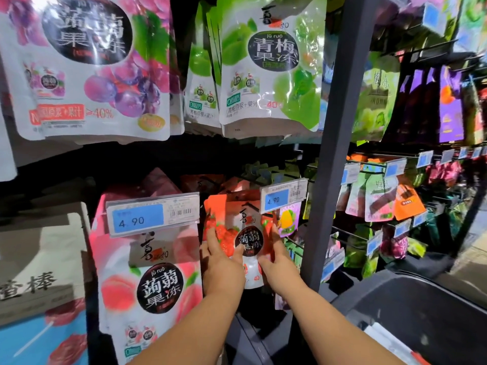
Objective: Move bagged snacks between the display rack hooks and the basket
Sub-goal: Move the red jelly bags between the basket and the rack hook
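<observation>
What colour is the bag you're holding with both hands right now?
The bag is red-orange and white, with strawberries and a black round label; the head view shows it.

We log the strawberry bag and peach bag as glossy plastic film, glare-streaked. Price tag holder: clear shiny plastic. Rack post: matt grey metal. Cardboard box: matt. Basket: dull dark plastic.

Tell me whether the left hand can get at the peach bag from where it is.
Probably yes. The left hand holds the strawberry bag right beside the peach bag, with nothing between them; it would only have to let go first.
</observation>
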Action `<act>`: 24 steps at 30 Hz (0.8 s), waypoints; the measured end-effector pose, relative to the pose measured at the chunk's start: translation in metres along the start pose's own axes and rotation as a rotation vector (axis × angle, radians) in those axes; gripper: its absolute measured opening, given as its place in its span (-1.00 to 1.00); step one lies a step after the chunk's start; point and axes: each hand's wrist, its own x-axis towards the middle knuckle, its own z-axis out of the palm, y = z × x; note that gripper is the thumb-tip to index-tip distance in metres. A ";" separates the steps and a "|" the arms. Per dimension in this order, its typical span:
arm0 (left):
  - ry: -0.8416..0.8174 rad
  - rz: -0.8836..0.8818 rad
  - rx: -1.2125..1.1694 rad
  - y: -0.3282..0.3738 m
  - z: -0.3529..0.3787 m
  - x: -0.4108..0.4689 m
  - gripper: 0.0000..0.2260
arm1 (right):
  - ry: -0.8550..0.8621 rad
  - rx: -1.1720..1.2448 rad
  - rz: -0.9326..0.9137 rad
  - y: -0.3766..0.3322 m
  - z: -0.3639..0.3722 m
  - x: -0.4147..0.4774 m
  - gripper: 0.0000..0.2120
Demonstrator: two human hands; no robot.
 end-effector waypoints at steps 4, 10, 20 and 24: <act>0.027 0.050 0.003 -0.007 0.006 -0.002 -0.32 | 0.065 0.022 -0.018 0.002 0.002 0.004 -0.28; 0.037 0.032 -0.111 -0.012 0.014 -0.011 -0.34 | 0.070 0.210 0.024 0.005 0.002 0.007 -0.31; -0.025 0.092 -0.269 -0.015 0.011 -0.025 -0.35 | -0.050 0.202 0.083 0.003 -0.005 -0.007 -0.43; -0.047 0.077 -0.236 -0.016 0.010 -0.025 -0.31 | -0.027 0.073 0.094 0.002 -0.006 -0.011 -0.44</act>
